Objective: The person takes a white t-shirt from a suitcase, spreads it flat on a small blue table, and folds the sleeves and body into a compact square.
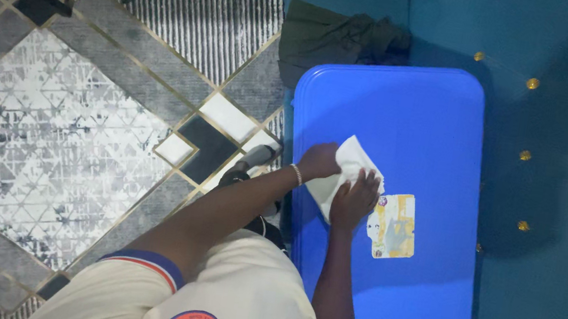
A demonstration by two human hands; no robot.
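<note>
White cloth (347,167), soft and creased, lies bunched on the blue plastic counter (418,112), its long axis running from a pointed corner far from the person down toward the counter's near-left edge, so that it slants across the smooth top. Both hands are on it: the left hand (319,162), with a pale beaded bracelet (296,175) on its wrist, is curled around the cloth's left side with the fingers closed into the folds, and the right hand (354,201) rests flat on the cloth's lower part, fingers held together and pointing away from the person, pressing the fabric down. Just to the right of the right hand, almost touching its fingertips, a rectangular sticker (394,227) in yellow and pale tones is stuck to the counter, its edges worn and partly peeled, its long side running toward and away from the person. The counter itself is a glossy rounded-corner rectangle with a raised rim, long axis in the same direction. Beyond the hands, past the counter's far edge, a dark crumpled garment (340,37) lies on a teal sofa (563,149) whose upholstery carries small gold studs (532,83). Left of the left hand, the floor is covered by a rug (39,138) with grey, white and black geometric panels edged in thin gold lines. Below the hands, the person's cream shirt with a striped sleeve cuff (148,264) fills the near edge of the view.
</note>
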